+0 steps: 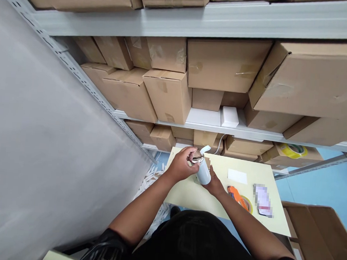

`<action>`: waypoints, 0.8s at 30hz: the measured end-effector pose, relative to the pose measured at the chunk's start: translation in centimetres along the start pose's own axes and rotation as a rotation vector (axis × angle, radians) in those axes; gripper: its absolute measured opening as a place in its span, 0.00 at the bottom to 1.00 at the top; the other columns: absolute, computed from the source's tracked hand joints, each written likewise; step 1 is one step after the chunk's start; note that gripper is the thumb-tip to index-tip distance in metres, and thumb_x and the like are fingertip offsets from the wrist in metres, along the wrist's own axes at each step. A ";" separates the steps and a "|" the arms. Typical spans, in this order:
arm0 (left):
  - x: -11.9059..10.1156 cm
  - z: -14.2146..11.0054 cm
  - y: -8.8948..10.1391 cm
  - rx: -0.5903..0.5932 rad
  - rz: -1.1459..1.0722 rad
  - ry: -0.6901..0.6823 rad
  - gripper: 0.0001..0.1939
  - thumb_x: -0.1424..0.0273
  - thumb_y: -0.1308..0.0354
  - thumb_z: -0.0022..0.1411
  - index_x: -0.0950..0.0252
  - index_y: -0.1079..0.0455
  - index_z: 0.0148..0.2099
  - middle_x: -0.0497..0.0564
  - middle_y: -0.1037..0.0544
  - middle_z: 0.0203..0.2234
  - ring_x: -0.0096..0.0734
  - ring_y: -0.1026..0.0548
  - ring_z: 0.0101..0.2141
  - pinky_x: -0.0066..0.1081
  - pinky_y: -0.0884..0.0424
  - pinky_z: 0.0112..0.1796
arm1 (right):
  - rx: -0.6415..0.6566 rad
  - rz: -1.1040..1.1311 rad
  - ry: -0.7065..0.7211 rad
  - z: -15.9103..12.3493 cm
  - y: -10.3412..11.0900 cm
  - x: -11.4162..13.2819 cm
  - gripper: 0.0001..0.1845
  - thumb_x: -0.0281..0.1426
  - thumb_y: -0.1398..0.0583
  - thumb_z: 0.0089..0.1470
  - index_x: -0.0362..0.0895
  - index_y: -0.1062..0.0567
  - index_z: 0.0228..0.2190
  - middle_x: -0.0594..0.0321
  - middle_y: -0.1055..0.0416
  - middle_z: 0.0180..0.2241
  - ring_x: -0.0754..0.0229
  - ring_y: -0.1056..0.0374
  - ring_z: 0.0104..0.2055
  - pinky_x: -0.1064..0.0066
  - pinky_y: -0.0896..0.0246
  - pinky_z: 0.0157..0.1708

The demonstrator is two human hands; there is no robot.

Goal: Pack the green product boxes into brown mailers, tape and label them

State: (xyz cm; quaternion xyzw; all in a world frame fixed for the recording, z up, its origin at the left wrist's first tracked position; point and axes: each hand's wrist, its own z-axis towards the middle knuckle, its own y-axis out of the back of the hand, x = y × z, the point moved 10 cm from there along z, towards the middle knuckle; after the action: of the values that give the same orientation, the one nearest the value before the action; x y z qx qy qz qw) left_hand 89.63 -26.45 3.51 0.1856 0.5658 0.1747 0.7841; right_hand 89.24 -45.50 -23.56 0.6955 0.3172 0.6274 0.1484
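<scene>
Left hand (185, 162) pinches the metal-rimmed mouth of a pale blue cylindrical bottle (203, 173), small white flap raised beside it. Right hand (214, 183) wraps the bottle's lower side. Bottle is tilted, held over the pale yellow tabletop (183, 192). On the tabletop, right of the bottle: white paper rectangle (237, 176), orange tape dispenser (236, 196), phone with blurred screen (263, 199).
</scene>
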 end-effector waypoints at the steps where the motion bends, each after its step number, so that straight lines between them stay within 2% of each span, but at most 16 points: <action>1: 0.5 -0.1 0.1 -0.008 -0.025 0.028 0.29 0.72 0.35 0.50 0.60 0.28 0.57 0.50 0.25 0.39 0.32 0.26 0.36 0.34 0.25 0.45 | 0.019 0.028 -0.028 -0.3 0.3 -0.4 0.66 0.37 0.29 0.45 0.46 0.59 0.73 0.42 0.37 0.65 0.41 0.29 0.58 0.50 0.31 0.54; 3: 1.4 -0.2 0.0 -0.022 -0.090 0.085 0.28 0.72 0.35 0.51 0.60 0.27 0.56 0.50 0.24 0.40 0.33 0.25 0.39 0.34 0.26 0.47 | 0.043 0.072 -0.060 -1.4 1.3 -1.1 0.62 0.37 0.30 0.45 0.48 0.55 0.73 0.45 0.41 0.68 0.43 0.29 0.58 0.49 0.32 0.56; 5: 2.3 -0.4 -0.2 -0.033 -0.191 0.143 0.27 0.72 0.35 0.51 0.61 0.26 0.55 0.50 0.23 0.41 0.35 0.24 0.42 0.34 0.26 0.48 | 0.009 0.082 -0.040 -2.8 3.6 -1.1 0.53 0.36 0.32 0.46 0.48 0.44 0.70 0.48 0.41 0.68 0.44 0.33 0.62 0.48 0.35 0.59; 7: 3.0 -0.4 -0.6 -0.037 -0.316 0.191 0.26 0.71 0.36 0.51 0.62 0.25 0.54 0.51 0.21 0.41 0.36 0.23 0.43 0.34 0.27 0.49 | -0.072 0.112 0.021 -4.4 6.5 0.0 0.38 0.37 0.34 0.49 0.48 0.31 0.62 0.51 0.37 0.65 0.44 0.35 0.64 0.48 0.39 0.63; 9: 3.3 -0.3 -1.1 -0.033 -0.436 0.220 0.24 0.70 0.37 0.52 0.64 0.24 0.53 0.52 0.20 0.43 0.38 0.23 0.45 0.35 0.28 0.49 | -0.130 0.227 0.021 -5.9 8.8 1.5 0.26 0.43 0.37 0.55 0.49 0.25 0.54 0.52 0.31 0.60 0.44 0.33 0.60 0.49 0.37 0.60; 10: 3.4 -0.2 -1.4 -0.030 -0.490 0.230 0.23 0.70 0.37 0.53 0.64 0.24 0.52 0.54 0.19 0.44 0.39 0.23 0.46 0.35 0.28 0.50 | -0.119 0.325 -0.001 -6.5 9.2 2.4 0.23 0.46 0.38 0.58 0.49 0.23 0.51 0.52 0.28 0.57 0.44 0.31 0.58 0.49 0.35 0.58; 12: 3.5 -0.1 -2.0 -0.025 -0.570 0.254 0.22 0.68 0.38 0.54 0.65 0.24 0.52 0.56 0.19 0.47 0.42 0.23 0.49 0.37 0.28 0.50 | 0.008 0.562 -0.020 -7.2 8.6 5.2 0.26 0.52 0.43 0.62 0.48 0.22 0.50 0.51 0.24 0.52 0.44 0.28 0.55 0.50 0.32 0.55; 14: 3.7 0.0 -2.7 -0.027 -0.613 0.295 0.23 0.64 0.39 0.56 0.65 0.24 0.53 0.58 0.19 0.49 0.43 0.23 0.49 0.38 0.28 0.49 | 0.159 0.758 -0.034 -7.7 7.3 8.5 0.33 0.58 0.48 0.63 0.47 0.25 0.54 0.51 0.23 0.50 0.45 0.27 0.52 0.53 0.30 0.50; 16: 3.9 0.0 -3.4 -0.022 -0.641 0.343 0.25 0.60 0.40 0.58 0.66 0.25 0.56 0.59 0.20 0.51 0.44 0.22 0.48 0.38 0.27 0.47 | 0.291 0.876 -0.056 -8.0 6.0 11.2 0.38 0.61 0.47 0.60 0.46 0.27 0.56 0.51 0.23 0.47 0.46 0.25 0.48 0.55 0.29 0.45; 18: 3.9 -0.1 -4.1 -0.027 -0.683 0.383 0.28 0.57 0.42 0.62 0.65 0.29 0.60 0.60 0.22 0.54 0.44 0.23 0.49 0.37 0.26 0.46 | 0.366 0.930 -0.044 -8.2 5.5 13.0 0.39 0.61 0.42 0.56 0.44 0.27 0.55 0.50 0.23 0.46 0.47 0.26 0.45 0.57 0.30 0.44; 20: 3.6 -0.6 -4.6 -0.057 -0.726 0.391 0.31 0.55 0.44 0.65 0.61 0.37 0.66 0.60 0.27 0.60 0.44 0.24 0.53 0.38 0.26 0.47 | 0.340 0.928 -0.002 -8.1 6.0 13.9 0.39 0.59 0.39 0.54 0.43 0.27 0.54 0.50 0.23 0.47 0.47 0.27 0.46 0.58 0.31 0.45; 22: 3.0 -1.4 -5.0 -0.107 -0.712 0.370 0.37 0.53 0.44 0.65 0.56 0.48 0.72 0.59 0.34 0.66 0.43 0.27 0.57 0.39 0.27 0.50 | 0.228 0.876 0.036 -7.8 7.2 13.8 0.38 0.59 0.37 0.52 0.44 0.28 0.54 0.51 0.24 0.48 0.46 0.29 0.48 0.59 0.32 0.45; 24: 2.1 -2.4 -5.9 -0.112 -0.671 0.345 0.43 0.51 0.40 0.63 0.56 0.53 0.73 0.61 0.38 0.68 0.43 0.28 0.58 0.40 0.28 0.52 | 0.099 0.785 0.066 -7.5 8.6 13.4 0.38 0.57 0.35 0.51 0.45 0.30 0.54 0.53 0.25 0.48 0.46 0.29 0.48 0.59 0.32 0.46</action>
State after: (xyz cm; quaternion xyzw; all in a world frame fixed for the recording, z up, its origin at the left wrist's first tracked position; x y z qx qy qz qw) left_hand 88.34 -30.34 -1.84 -0.0851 0.7085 -0.0325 0.6998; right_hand 84.35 -45.07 -6.66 0.7497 0.0618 0.6423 -0.1468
